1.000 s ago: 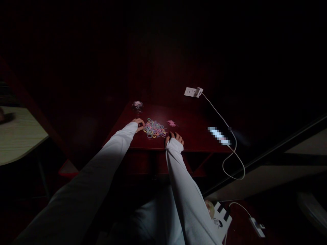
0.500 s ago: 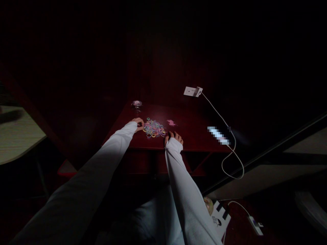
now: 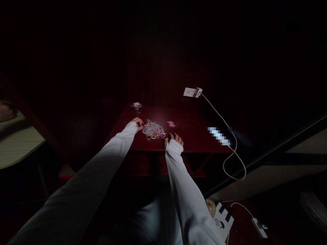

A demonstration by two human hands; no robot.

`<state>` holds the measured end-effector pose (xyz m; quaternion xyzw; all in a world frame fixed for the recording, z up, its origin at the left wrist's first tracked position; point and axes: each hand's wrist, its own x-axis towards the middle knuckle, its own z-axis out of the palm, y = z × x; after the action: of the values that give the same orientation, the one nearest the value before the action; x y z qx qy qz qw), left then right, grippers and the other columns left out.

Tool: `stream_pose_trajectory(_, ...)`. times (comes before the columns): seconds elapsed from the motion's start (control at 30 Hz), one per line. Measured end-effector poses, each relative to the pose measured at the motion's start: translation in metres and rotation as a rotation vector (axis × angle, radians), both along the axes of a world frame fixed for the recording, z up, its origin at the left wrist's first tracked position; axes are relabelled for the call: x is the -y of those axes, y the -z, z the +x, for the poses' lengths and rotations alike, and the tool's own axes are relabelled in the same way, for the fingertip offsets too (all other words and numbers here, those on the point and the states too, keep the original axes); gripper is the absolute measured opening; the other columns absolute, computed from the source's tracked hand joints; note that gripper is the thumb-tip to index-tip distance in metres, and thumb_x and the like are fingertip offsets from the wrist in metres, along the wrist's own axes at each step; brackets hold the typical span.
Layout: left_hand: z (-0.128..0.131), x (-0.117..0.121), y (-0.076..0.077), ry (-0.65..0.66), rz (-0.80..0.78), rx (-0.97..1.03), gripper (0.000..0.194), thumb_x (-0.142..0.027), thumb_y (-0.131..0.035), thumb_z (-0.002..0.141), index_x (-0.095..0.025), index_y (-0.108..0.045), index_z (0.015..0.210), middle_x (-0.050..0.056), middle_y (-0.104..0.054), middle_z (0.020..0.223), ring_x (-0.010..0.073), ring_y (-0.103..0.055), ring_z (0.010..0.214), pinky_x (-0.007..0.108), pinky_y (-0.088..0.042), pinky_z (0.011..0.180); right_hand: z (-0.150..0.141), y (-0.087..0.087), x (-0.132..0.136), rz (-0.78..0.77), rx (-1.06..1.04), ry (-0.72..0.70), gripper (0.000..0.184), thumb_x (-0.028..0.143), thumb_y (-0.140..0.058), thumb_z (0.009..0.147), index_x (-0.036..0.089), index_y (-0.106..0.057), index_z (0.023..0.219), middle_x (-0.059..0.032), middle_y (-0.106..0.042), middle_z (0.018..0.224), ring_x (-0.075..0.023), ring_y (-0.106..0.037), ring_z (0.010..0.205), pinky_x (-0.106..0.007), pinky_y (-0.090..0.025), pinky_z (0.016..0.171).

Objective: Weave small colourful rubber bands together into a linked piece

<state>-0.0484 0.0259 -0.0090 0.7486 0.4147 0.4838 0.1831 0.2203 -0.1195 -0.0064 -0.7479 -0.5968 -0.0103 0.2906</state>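
Note:
A heap of small pastel rubber bands [image 3: 153, 130] lies on a dark red table [image 3: 194, 136]. My left hand [image 3: 138, 123] rests at the heap's left edge, fingers curled toward the bands; what they pinch is too small to see. Resting on the table just right of the heap, near the front edge, my right hand [image 3: 173, 138] has its fingers spread flat. A few pink bands [image 3: 171, 123] lie apart, behind the heap. Both arms wear white sleeves.
A small glass jar [image 3: 136, 106] stands at the table's back left. A white wall socket [image 3: 192, 92] feeds a white cable [image 3: 230, 143] that runs to a blurred device on the table's right. A pale desk [image 3: 17, 139] stands at left. The room is very dark.
Almost nothing has moved. My left hand's fingers have shifted slightly at the heap's edge; the view has drifted a little.

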Motion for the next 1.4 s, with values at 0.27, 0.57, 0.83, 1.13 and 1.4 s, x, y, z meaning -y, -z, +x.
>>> stream_pose_trajectory(0.27, 0.003, 0.004, -0.008, -0.052, -0.006, 0.016, 0.019, -0.025, -0.073, 0.066, -0.02, -0.055, 0.06, 0.007, -0.079, 0.099, 0.0113, -0.053, 0.063, 0.029, -0.053, 0.063, 0.002, 0.004, 0.001, 0.037, 0.022, -0.025, 0.05, 0.034, -0.059, 0.1, 0.024, -0.076, 0.146, -0.0163, -0.065, 0.162, -0.0358, -0.056, 0.148, -0.053, -0.043, 0.121)
stream_pose_trajectory(0.57, 0.037, -0.013, -0.004, 0.045, 0.036, -0.037, 0.016, -0.026, -0.072, 0.07, -0.02, -0.058, 0.066, 0.005, -0.079, 0.102, 0.0124, -0.057, 0.068, 0.028, -0.051, 0.066, 0.011, -0.011, -0.001, -0.027, -0.118, -0.115, 0.051, 0.028, -0.063, 0.097, 0.022, -0.073, 0.148, -0.0139, -0.066, 0.16, -0.031, -0.061, 0.143, -0.047, -0.043, 0.124)
stream_pose_trajectory(0.83, 0.036, -0.019, -0.016, 0.278, 0.116, -0.049, 0.013, -0.023, -0.071, 0.08, -0.021, -0.061, 0.071, 0.01, -0.081, 0.111, 0.0218, -0.071, 0.095, 0.033, -0.057, 0.08, 0.019, -0.027, -0.067, 0.117, -0.258, -0.497, 0.035, 0.018, -0.057, 0.097, 0.022, -0.085, 0.118, -0.0077, -0.083, 0.125, -0.0232, -0.073, 0.12, -0.035, -0.055, 0.111)
stream_pose_trajectory(1.13, 0.039, -0.015, -0.032, 0.203, 0.072, -0.015, 0.012, -0.02, -0.072, 0.084, -0.021, -0.064, 0.074, 0.01, -0.082, 0.119, 0.0258, -0.074, 0.105, 0.037, -0.06, 0.084, -0.012, -0.025, -0.09, 0.285, -0.179, -0.506, 0.032, 0.023, -0.059, 0.104, 0.027, -0.086, 0.12, -0.0045, -0.083, 0.118, -0.0214, -0.071, 0.111, -0.034, -0.053, 0.109)
stream_pose_trajectory(1.4, 0.044, -0.011, -0.033, 0.259, 0.046, -0.006, 0.012, -0.023, -0.073, 0.084, -0.02, -0.065, 0.075, 0.009, -0.081, 0.116, 0.0248, -0.073, 0.103, 0.038, -0.06, 0.086, -0.017, -0.02, -0.08, 0.23, -0.049, -0.528, 0.02, 0.034, -0.075, 0.102, 0.031, -0.086, 0.118, -0.0019, -0.08, 0.12, -0.023, -0.065, 0.118, -0.035, -0.051, 0.106)
